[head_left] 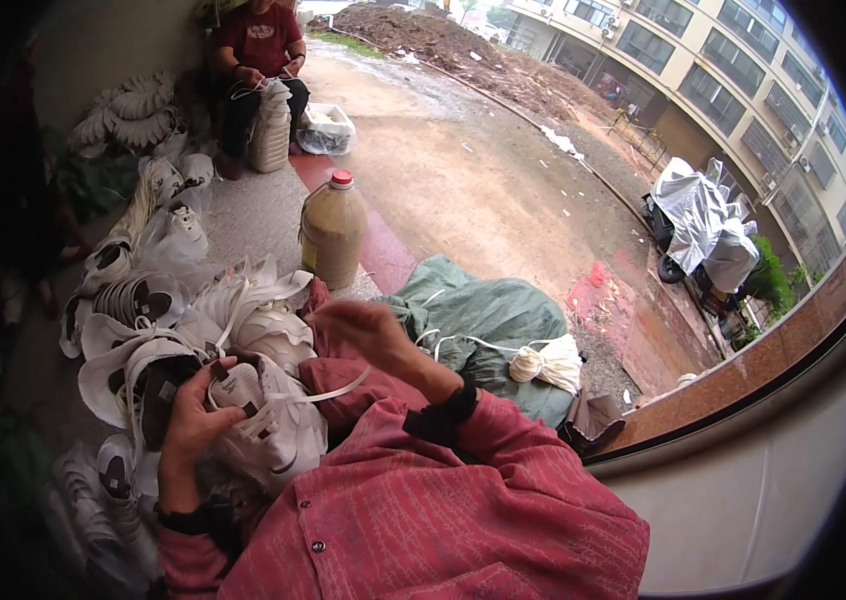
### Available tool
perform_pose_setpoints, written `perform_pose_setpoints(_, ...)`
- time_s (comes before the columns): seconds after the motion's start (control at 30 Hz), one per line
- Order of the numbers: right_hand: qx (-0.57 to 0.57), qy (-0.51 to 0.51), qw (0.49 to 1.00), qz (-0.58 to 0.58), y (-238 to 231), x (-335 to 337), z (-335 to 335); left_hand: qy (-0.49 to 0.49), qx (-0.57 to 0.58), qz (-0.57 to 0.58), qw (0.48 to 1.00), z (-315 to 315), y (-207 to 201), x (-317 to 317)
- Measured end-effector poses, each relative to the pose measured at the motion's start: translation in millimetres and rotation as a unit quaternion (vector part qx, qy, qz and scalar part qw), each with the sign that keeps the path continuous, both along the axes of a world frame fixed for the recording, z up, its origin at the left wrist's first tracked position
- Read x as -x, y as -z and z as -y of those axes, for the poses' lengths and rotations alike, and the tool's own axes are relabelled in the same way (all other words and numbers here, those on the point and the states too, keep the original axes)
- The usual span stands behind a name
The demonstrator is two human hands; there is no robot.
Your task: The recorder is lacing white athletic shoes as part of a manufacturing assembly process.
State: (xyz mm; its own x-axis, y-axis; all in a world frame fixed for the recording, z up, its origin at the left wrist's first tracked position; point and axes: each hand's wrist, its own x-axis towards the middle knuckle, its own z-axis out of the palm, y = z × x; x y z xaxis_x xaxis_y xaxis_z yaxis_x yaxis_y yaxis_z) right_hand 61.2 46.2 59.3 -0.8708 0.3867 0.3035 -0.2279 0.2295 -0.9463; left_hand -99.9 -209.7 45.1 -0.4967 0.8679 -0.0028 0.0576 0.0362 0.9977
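A white shoe upper [278, 425] lies in my lap with its tongue [239, 388] raised. My left hand [195, 418] is closed on the shoe upper near its opening, thumb over the tongue and fingers at a dark tab. A flat white shoelace [328, 393] runs from its eyelets toward the right, its far end curving up under my right wrist. Raised above the upper, my right hand [371, 332] is turned sideways and slightly blurred. Its fingertips are smeared, so whether they pinch anything does not show. More white shoe uppers [143, 375] are heaped against my left side.
Beyond the heap stands a large jug [335, 228] with a red cap. A green sack [473, 325] and a bundle of white laces [546, 363] lie at right, beside a window ledge [743, 375]. Farther off, a seated person [260, 50] handles stacked uppers near a white tub [327, 130].
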Motion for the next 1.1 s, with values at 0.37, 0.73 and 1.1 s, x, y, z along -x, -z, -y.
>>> perform_pose_setpoints(0.37,-0.234,-0.117,0.965,-0.009,37,34,39,0.013,-0.001,-0.097,0.995,-2,5,1)
perform_pose_setpoints(0.73,-0.420,-0.151,0.892,-0.080,11,39,51,0.015,-0.045,-0.007,0.999,3,18,4)
perform_pose_setpoints(1.1,-0.231,-0.281,0.931,0.018,18,50,54,0.059,-0.072,-0.027,0.995,5,21,11)
